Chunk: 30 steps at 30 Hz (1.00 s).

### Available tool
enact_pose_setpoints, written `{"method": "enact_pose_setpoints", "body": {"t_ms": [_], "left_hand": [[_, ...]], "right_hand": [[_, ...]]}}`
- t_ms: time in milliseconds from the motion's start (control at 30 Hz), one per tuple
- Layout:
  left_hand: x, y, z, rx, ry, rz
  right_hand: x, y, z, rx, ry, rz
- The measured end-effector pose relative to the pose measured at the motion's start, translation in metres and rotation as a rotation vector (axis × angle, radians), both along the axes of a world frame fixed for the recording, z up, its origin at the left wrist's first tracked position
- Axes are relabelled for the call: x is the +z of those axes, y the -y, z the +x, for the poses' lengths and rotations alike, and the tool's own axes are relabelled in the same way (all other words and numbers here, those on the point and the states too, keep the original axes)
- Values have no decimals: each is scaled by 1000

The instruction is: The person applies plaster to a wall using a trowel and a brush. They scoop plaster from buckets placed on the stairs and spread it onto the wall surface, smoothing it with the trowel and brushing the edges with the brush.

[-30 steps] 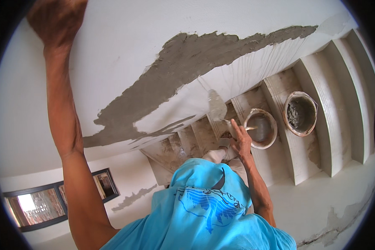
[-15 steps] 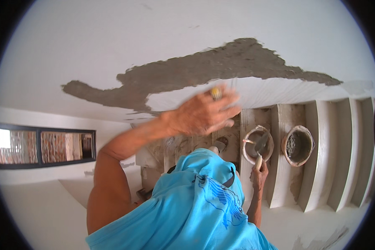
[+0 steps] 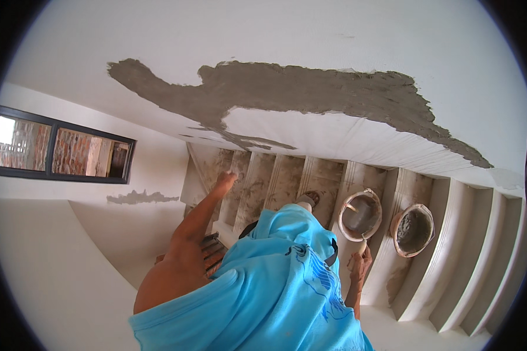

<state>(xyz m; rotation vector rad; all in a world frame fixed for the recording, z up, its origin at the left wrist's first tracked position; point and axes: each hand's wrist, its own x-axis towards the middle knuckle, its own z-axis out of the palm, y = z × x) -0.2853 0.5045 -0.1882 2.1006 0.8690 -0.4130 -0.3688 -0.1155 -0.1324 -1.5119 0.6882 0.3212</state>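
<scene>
My right hand (image 3: 360, 264) is closed around the pale handle of a trowel (image 3: 363, 245) at the near rim of a mortar-smeared bucket (image 3: 341, 225). The trowel's blade is hard to make out against the grey inside. Out to the left, over the stairs, hangs my left hand (image 3: 227, 179), small in view, its fingers mostly hidden. Across the white wall ahead runs a wide, ragged patch of grey mortar (image 3: 310, 88), with smaller smears under it.
A second bucket (image 3: 397, 244) with grey mix in it stands right of the first. Both are on stairs (image 3: 445, 251) that run along the wall's foot. One foot (image 3: 310, 199) shows on a step. At the left is a dark-framed window (image 3: 52, 152).
My left hand has dropped from in front of the wall to the lower left. My right hand is slightly lower, and the trowel blade no longer stands out over the bucket. The view has tilted.
</scene>
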Motion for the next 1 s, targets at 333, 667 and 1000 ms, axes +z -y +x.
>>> {"method": "enact_pose_setpoints", "body": {"t_ms": [333, 667, 1000], "left_hand": [[103, 98, 149, 649, 620, -525], [139, 95, 227, 537, 867, -273], [160, 122, 257, 576, 954, -203]], "right_hand": [[-12, 19, -16, -12, 74, -44], [15, 5, -26, 2, 54, -17], [-26, 25, -42, -73, 97, -92]]}}
